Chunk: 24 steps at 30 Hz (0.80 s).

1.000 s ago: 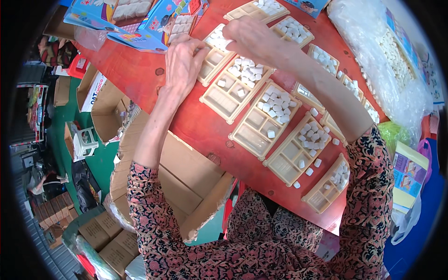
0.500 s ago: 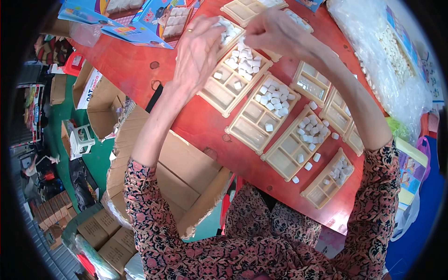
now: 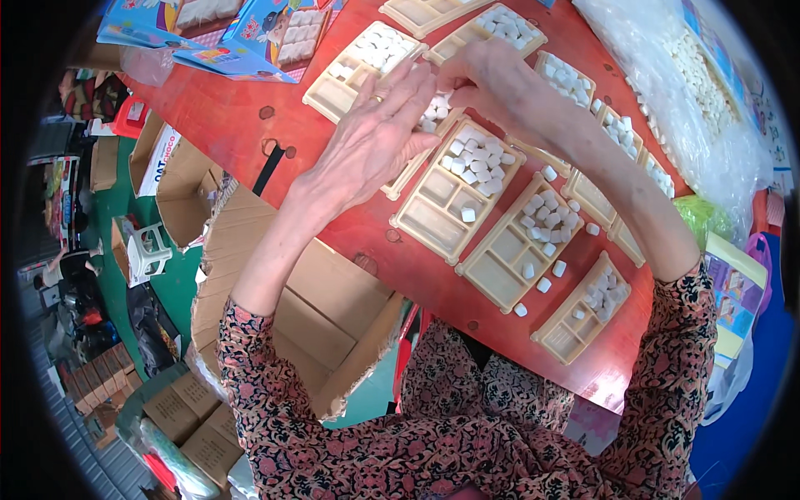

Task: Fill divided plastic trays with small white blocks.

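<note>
Left hand (image 3: pixel 371 137) shifted; tray (image 3: pixel 407 175) beneath.

Two bare grips close together, arms rounded forward.
The left arm in a pink-and-black patterned cloth sleeve (image 3: pixel 268 358) angles up and rightward; its bare left grip (image 3: pixel 375 137) is back-up, fingers extended, thumb spread apart. The right arm, sleeved alike (image 3: pixel 662 358), slants up and leftward; its bare right grip (image 3: pixel 493 82) has curled fingers beside the left fingertips, the palm hidden.
</note>
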Motion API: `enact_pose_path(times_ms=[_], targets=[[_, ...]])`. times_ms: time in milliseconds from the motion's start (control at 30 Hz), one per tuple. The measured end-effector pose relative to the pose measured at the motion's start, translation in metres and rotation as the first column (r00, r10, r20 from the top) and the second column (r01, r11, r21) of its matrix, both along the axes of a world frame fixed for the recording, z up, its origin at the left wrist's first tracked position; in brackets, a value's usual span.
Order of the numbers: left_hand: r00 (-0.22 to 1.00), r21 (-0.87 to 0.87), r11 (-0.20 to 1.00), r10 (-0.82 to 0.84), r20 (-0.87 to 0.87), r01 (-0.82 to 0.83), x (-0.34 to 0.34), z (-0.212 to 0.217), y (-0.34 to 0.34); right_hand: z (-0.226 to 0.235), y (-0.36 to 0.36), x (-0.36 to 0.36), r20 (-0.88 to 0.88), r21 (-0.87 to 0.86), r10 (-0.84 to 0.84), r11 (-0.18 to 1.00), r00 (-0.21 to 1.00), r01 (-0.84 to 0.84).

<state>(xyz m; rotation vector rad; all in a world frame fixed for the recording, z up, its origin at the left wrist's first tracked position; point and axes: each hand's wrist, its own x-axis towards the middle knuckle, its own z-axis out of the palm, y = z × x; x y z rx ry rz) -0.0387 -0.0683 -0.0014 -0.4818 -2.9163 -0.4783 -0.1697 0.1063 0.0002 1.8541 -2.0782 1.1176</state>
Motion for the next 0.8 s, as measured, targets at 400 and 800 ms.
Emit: enact_pose_path(times_ms=[400, 800], targets=[[1.000, -0.141, 0.990, -0.019, 0.019, 0.022, 0.010, 0.002, -0.003, -0.019, -0.008, 0.008, -0.037, 0.040, -0.069, 0.997, 0.997, 0.070], [0.999, -0.111, 0.994, 0.013, 0.034, -0.009, 0.015, -0.002, -0.006, -0.017, -0.021, 0.018, 0.071, 0.105, -0.064, 0.993, 0.995, 0.056]])
